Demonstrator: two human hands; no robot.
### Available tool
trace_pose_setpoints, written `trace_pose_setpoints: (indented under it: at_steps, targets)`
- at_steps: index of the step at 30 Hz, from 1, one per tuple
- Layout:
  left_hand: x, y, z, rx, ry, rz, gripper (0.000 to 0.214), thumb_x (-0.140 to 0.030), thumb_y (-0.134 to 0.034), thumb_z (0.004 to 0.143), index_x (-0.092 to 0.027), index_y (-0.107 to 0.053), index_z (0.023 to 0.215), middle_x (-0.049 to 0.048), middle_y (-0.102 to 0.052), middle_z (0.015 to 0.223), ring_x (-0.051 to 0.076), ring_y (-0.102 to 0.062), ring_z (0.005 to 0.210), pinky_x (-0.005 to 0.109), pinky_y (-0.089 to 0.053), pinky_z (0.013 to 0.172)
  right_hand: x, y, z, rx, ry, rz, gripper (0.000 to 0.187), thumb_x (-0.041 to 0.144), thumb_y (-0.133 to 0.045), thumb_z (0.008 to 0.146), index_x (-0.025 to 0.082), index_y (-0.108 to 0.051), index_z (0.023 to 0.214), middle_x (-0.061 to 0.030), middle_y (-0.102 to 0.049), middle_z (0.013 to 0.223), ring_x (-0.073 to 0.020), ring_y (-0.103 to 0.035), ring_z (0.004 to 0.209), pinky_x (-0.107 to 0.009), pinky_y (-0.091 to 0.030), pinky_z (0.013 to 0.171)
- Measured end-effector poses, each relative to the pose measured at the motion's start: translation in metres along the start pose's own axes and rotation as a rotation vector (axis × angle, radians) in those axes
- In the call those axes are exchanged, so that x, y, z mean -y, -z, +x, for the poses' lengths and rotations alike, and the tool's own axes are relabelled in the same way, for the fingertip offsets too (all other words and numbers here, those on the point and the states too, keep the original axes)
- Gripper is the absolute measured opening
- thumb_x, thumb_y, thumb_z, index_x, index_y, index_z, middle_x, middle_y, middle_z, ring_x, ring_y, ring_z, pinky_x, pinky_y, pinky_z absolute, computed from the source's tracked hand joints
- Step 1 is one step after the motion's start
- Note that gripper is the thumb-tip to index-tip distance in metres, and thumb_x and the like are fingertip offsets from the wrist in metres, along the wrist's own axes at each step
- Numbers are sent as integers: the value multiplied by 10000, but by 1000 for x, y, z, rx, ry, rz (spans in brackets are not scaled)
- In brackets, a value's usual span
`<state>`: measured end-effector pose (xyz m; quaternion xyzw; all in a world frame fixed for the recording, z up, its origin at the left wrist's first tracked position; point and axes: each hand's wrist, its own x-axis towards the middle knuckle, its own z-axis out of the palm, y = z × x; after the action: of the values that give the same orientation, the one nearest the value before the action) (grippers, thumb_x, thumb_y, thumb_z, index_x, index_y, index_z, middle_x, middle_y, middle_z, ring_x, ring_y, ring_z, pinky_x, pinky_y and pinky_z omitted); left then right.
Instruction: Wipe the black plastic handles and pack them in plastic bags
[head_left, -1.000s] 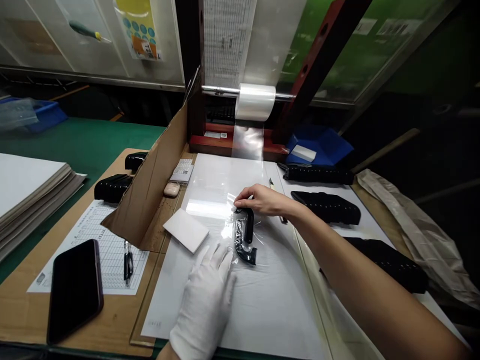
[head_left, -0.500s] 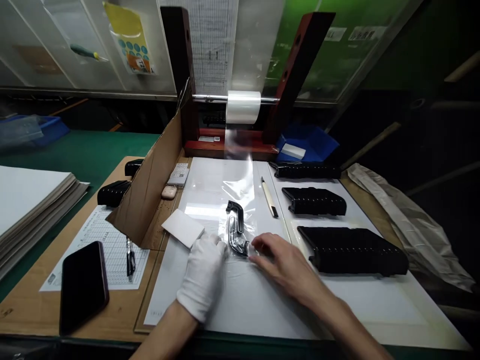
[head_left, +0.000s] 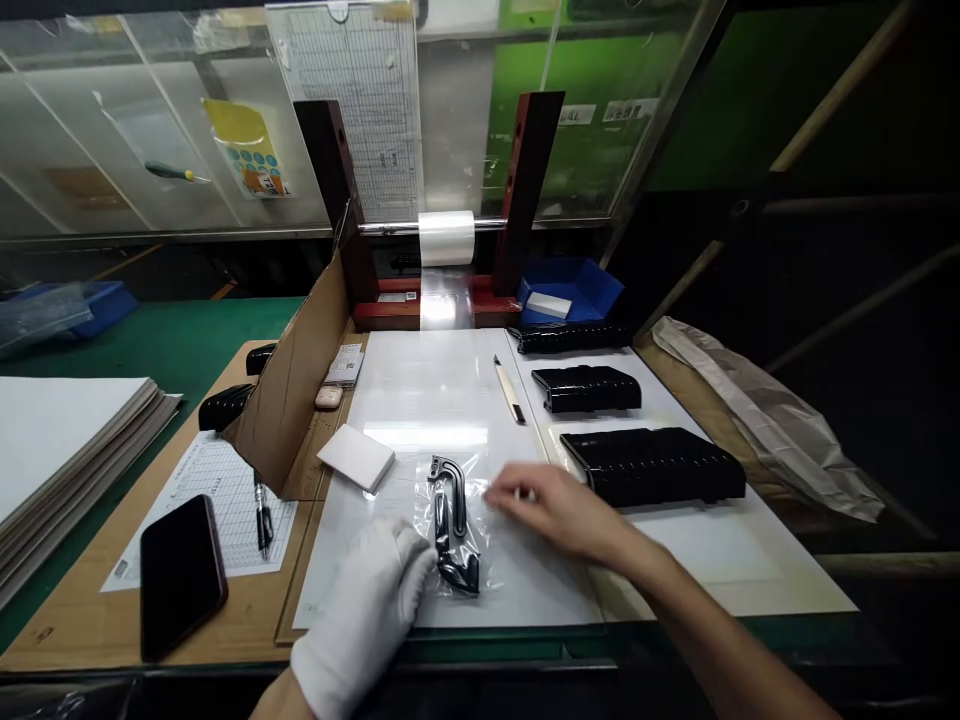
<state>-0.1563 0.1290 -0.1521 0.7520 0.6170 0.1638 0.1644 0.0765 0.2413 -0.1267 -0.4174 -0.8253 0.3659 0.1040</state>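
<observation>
Two black curved plastic parts (head_left: 451, 520) lie in a clear plastic bag (head_left: 480, 465) on the white sheet before me. My left hand (head_left: 371, 600), in a white glove, has its fingers and thumb closed at the bag's left edge. To the right of the bag, my bare right hand (head_left: 551, 505) has thumb and fingers pinched together. A small pale spot shows among these fingers, but I cannot make out what they hold. Just beyond the glove lies a white rectangular block (head_left: 356, 457). A cutter knife (head_left: 510, 390) lies farther back.
A roll of clear film (head_left: 446, 238) hangs on a rod in a dark red stand (head_left: 517, 190). Several black ribbed pieces (head_left: 652, 465) lie at right. A cardboard flap (head_left: 281, 400), a phone (head_left: 182, 577) and a pen (head_left: 262, 515) are at left. A blue bin (head_left: 592, 290) sits behind.
The bag with the black parts has come nearer to me and now looks apart from the film strip on the roll. My right hand has come off the parts' lower end. The view has shifted.
</observation>
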Motion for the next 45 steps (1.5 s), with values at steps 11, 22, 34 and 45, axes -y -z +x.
trace_pose_setpoints:
  at_steps: [11, 22, 34, 45]
  targets:
    - [-1, -18, 63, 154, -146, 159, 573, -285, -474, 997, -118, -365, 1535, 156, -333, 1625, 363, -245, 1514, 596, -290, 1214, -25, 13, 140, -371, -450, -390, 328, 355, -634, 974, 157, -609, 1234, -118, -587, 1308, -253, -596, 1164, -471, -512, 994]
    - [20, 36, 88, -292, -43, 21, 587, -345, -552, 989, -155, -378, 1517, 162, -437, 1570, 286, -339, 1491, 490, -346, 1212, -33, 48, 113, -267, -189, -241, 355, 399, -507, 1039, 171, -553, 1307, -61, -661, 1107, -171, -667, 889, -357, -571, 803]
    - [96, 22, 198, -13, -112, -18, 427, -360, -642, 953, -187, -564, 1336, 116, -570, 1389, 293, -607, 1191, 528, -527, 984, -16, 30, 168, -51, 185, -536, 272, 220, -474, 1026, 225, -657, 1227, -53, -620, 1077, -181, -586, 893, -338, -485, 789]
    - [100, 21, 194, -59, -81, -41, 398, -361, -640, 954, -180, -582, 1304, 110, -588, 1351, 282, -614, 1162, 514, -530, 973, -43, 73, 100, -131, -72, -555, 419, 89, -479, 946, 262, -662, 1282, -102, -619, 1213, -217, -637, 912, -374, -496, 809]
